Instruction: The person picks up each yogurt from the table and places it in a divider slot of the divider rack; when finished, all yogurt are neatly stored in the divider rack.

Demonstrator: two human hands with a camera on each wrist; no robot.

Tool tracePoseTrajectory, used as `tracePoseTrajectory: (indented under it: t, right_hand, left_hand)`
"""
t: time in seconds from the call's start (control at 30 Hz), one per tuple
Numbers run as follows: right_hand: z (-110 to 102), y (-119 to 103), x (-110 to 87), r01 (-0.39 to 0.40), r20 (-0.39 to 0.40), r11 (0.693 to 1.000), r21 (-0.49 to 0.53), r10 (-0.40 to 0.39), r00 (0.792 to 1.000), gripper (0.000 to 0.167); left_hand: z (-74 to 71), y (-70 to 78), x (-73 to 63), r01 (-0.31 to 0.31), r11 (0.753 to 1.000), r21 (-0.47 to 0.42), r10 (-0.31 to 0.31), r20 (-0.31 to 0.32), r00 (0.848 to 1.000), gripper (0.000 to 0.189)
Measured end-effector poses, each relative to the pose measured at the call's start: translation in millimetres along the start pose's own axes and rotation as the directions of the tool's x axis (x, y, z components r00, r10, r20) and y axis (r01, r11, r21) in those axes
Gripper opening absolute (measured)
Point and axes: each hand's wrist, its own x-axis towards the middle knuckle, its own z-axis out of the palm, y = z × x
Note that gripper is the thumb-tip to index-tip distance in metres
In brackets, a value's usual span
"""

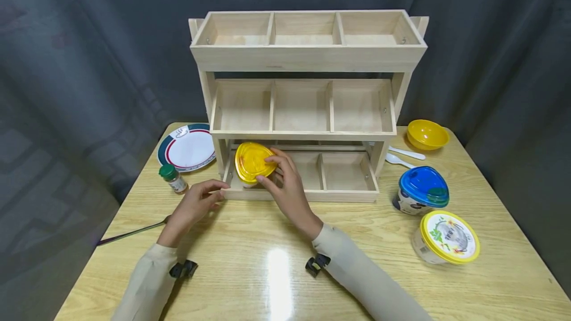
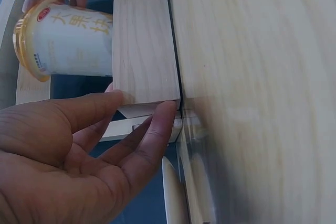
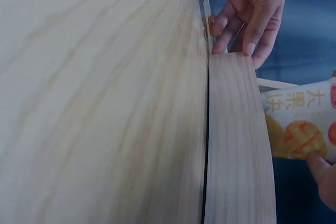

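Note:
My right hand holds a white yogurt cup with a shiny yellow lid, thumb and fingers at its rim in the head view. Mango pictures show on its side in the right wrist view. It is in the left compartment of the bottom tier of a wooden rack, its base hidden behind the front board. At that board's left end, my left hand grips the corner, thumb at the upper edge and a fingertip near the lower one.
Left of the rack are a plate, a green-capped spice jar and a dark-handled utensil. On the right are a yellow bowl, white plastic cutlery, a blue-lidded tub and a yellow-lidded tub.

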Motion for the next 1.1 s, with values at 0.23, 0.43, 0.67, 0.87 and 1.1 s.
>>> tracePoseTrajectory:
  t: [0.23,0.43,0.67,0.87,1.1]
  right_hand:
    - [4.2,-2.5,1.6,-0.041,-0.009,0.999,0.004,0.041,0.999,0.041]
    - [6.7,-1.7,2.7,-0.089,0.010,0.996,0.007,0.089,0.996,0.040]
    - [7.8,4.1,3.5,-0.122,0.037,0.992,0.022,0.121,0.992,0.033]
    - [9.1,9.8,3.9,-0.122,0.047,0.992,0.009,0.122,0.991,0.032]
    - [7.0,10.1,5.3,-0.124,0.053,0.992,-0.002,0.123,0.991,0.032]
  left_hand:
    - [0.3,0.7,0.4,-0.010,1.000,-0.019,0.010,0.005,1.000,0.024]
    - [0.6,1.0,-1.2,-0.006,1.000,-0.019,0.006,0.000,1.000,0.024]
    - [0.3,1.7,-0.8,0.000,1.000,-0.003,0.000,-0.004,1.000,0.024]
    - [0.3,0.7,-0.7,0.002,1.000,0.001,-0.002,0.002,1.000,0.024]
    - [-0.1,1.2,-0.9,0.006,1.000,0.000,-0.006,0.009,1.000,0.025]
